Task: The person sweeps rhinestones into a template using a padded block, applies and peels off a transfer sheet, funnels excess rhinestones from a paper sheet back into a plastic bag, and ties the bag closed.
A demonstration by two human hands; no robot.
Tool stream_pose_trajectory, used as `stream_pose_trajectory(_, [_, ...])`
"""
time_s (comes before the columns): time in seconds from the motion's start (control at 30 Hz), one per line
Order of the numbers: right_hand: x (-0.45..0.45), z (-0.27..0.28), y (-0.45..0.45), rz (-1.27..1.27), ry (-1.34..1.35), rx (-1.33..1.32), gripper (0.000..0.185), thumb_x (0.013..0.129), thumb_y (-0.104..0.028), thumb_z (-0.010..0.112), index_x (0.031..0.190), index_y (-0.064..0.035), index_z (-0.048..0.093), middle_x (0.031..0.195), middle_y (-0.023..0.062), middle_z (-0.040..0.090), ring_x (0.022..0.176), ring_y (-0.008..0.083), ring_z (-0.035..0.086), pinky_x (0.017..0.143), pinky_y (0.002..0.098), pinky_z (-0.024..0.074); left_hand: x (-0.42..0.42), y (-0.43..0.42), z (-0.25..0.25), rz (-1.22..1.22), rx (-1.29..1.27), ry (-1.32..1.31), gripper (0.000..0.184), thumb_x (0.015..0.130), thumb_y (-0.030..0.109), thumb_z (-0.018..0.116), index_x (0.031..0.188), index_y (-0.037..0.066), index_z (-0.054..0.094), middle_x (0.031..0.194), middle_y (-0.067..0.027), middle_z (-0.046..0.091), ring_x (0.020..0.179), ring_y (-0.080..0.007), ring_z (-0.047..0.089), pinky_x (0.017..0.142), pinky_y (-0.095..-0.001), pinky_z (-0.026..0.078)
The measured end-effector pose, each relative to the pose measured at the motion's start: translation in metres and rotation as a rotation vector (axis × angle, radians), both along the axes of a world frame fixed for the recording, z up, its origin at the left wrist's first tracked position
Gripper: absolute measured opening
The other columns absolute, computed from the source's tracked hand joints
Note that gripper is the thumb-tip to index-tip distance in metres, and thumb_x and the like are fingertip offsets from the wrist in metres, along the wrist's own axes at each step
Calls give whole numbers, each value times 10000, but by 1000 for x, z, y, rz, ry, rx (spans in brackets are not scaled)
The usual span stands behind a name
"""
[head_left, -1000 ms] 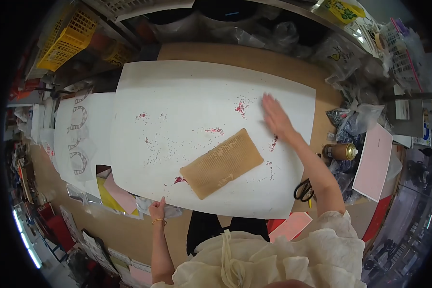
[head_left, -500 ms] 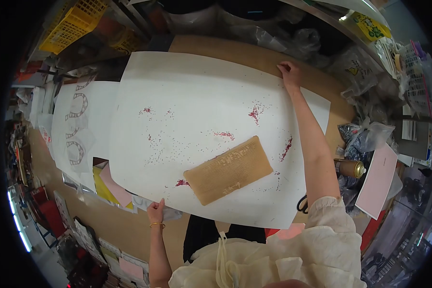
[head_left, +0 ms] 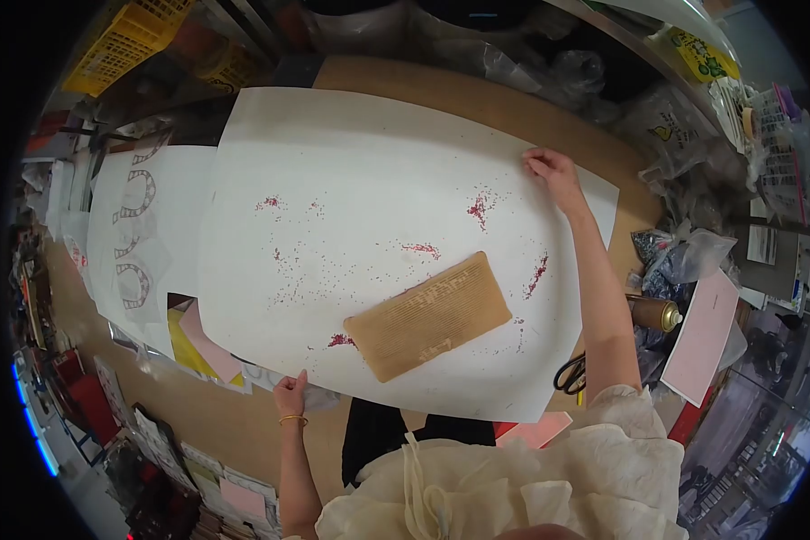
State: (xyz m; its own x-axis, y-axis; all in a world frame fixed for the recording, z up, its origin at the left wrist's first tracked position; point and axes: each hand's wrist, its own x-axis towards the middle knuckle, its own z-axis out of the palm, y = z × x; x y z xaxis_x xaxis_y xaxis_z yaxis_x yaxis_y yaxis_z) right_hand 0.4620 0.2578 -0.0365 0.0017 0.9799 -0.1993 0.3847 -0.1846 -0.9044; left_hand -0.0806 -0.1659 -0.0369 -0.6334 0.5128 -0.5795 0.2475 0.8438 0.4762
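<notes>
Two bare hands work at opposite edges of a large white sheet [head_left: 333, 144], which lies over a brown tabletop [head_left: 405, 79] in front of the person; the left hand [head_left: 290, 396] is at the near edge toward the left corner, nearly closed, its thumb over the rim, so it seems to pinch the paper, while the right hand [head_left: 553, 175] reaches to the far edge on the right, fingers curled in and the gap narrow, though I cannot tell whether paper sits between them; across the sheet lie loose clusters of red grains [head_left: 479, 211] and a scatter of small dark specks [head_left: 315, 279], and a tan ridged slab [head_left: 427, 317] rests slantwise on its near half; the sheet looks light and springy, wide enough to sag or curl if taken by one side only, and the grains would likely roll or slide at any tilt, so a hold at two opposite edges, clear of the clusters, suits it best; the slab, probably light but fairly stiff, looks best lifted by its short ends; black-handled scissors [head_left: 571, 374] and a spray can [head_left: 654, 315] lie off to the right
</notes>
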Motion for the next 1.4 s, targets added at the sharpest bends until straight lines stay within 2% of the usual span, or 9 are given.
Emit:
stream_pose_trajectory(0.1, [5,-22,-11,-132,-14,185,319,929,-137,570,1206,7,638,1219,121,669,1080,240,625,952,286,455,-1,-1,-1,1,6,-11,412,825,280,785,574,61,541,538,31,433,504,-82,346,493,-218,338])
stream_pose_trajectory(0.2, [-34,-20,-26,216,-767,360,530,956,-227,476,1417,30,427,1496,217,403,1373,342,393,1149,409,303,0,1,0,-12,10,8,416,825,282,784,572,59,540,536,31,431,503,-82,344,493,-218,337])
stream_pose_trajectory(0.27, [-50,-19,-48,433,-776,520,557,981,-239,447,1463,29,365,1540,172,361,1413,309,354,1181,401,267,2,1,1,-23,12,25,419,825,283,784,570,58,538,535,32,429,502,-82,342,492,-219,337])
stream_pose_trajectory(0.43, [-43,-11,-69,569,-370,412,478,1030,-231,380,1467,-41,414,1542,73,392,1408,241,387,1192,366,266,-1,0,-1,-14,-15,18,420,827,291,782,575,59,538,531,34,424,498,-82,338,491,-219,335])
stream_pose_trajectory(0.5, [-24,-23,-34,98,-348,481,376,1014,-175,440,1349,-37,541,1402,129,539,1265,292,523,1077,367,397,0,-2,-1,-15,-10,21,417,830,287,780,574,63,539,530,33,425,496,-81,337,490,-218,335])
stream_pose_trajectory(0.6, [28,-43,27,-295,-746,575,280,932,-131,574,1197,-61,632,1189,141,647,1016,288,629,850,382,498,0,-2,-2,-32,10,34,408,837,277,773,568,74,542,527,33,430,491,-78,335,486,-215,332])
stream_pose_trajectory(0.93, [48,-49,68,-335,-875,241,112,898,-129,629,966,-80,703,878,69,717,772,255,650,730,355,509,1,-4,-4,6,37,20,410,823,271,784,569,66,535,532,37,425,497,-78,334,491,-214,333])
stream_pose_trajectory(1.2, [-18,-8,28,240,-248,181,116,878,-27,563,933,-47,663,972,50,664,813,193,607,762,299,482,3,0,-1,24,35,10,413,815,266,790,565,62,532,534,30,433,501,-81,342,496,-213,339])
stream_pose_trajectory(1.4, [-86,-31,13,361,-707,561,426,952,-200,504,1347,-39,511,1417,84,500,1274,272,478,1097,337,339,8,2,2,1,51,-12,407,808,265,793,567,54,542,534,22,443,503,-89,352,497,-219,348])
